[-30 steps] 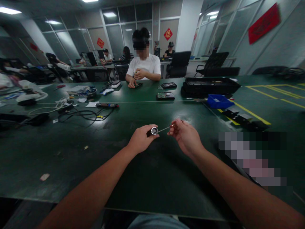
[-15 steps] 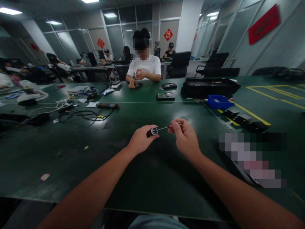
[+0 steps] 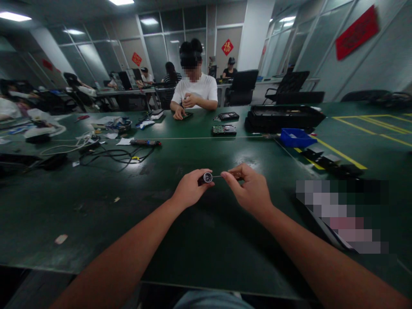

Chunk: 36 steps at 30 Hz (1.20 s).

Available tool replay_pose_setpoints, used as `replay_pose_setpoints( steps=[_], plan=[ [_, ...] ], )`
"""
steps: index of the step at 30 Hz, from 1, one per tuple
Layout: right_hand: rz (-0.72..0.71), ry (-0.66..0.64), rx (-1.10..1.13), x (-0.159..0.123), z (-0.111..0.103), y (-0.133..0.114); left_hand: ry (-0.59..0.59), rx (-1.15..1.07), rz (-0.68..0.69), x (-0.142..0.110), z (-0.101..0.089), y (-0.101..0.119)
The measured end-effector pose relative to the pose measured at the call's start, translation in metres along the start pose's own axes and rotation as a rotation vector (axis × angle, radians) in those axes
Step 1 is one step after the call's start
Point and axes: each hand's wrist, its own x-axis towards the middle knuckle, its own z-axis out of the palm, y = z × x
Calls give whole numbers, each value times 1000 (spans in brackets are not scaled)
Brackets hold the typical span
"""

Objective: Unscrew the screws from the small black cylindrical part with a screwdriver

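My left hand (image 3: 189, 187) is wrapped round a dark cylinder (image 3: 207, 177) with a silvery ring at its open end, which faces right. What kind of part the cylinder is I cannot make out. My right hand (image 3: 251, 186) is closed on a screwdriver (image 3: 238, 175), its reddish handle mostly hidden by the fingers. The thin shaft points left and its tip reaches the cylinder's open end. Both hands are above the green table (image 3: 193, 244).
Across the table sits a person in a white shirt (image 3: 196, 92). Two hard drives (image 3: 224, 130) lie ahead, with a black tray (image 3: 283, 118) and a blue bin (image 3: 296, 137) to their right. Black cables (image 3: 119, 156) and a tool (image 3: 145, 142) lie left. A blurred flat item (image 3: 341, 219) lies right.
My right hand has shifted its grip on the screwdriver; the thumb now reaches further left along it, nearer the cylinder. My left hand and the cylinder have hardly moved.
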Motion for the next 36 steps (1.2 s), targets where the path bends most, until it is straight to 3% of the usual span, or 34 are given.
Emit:
replay_pose_setpoints(
  steps=[4, 8, 17, 22, 26, 29, 36],
  plan=[
    [-103, -113, 80, 0, -3, -2, 30, 17, -7, 0, -1, -1],
    [-86, -158, 56, -1, -4, -2, 24, 16, -20, 1, 0, -3],
    [326, 75, 693, 6, 15, 15, 13, 39, 26, 0, -2, 2],
    [594, 54, 945, 13, 12, 24, 18, 68, 16, 1, -2, 2],
    [504, 154, 858, 12, 13, 25, 11, 73, -9, 1, -1, 1],
    [372, 144, 722, 8, 14, 20, 19, 57, -8, 1, -2, 2],
    [102, 33, 14, 6, -10, -6, 15, 45, -18, 1, 0, 3]
  ],
)
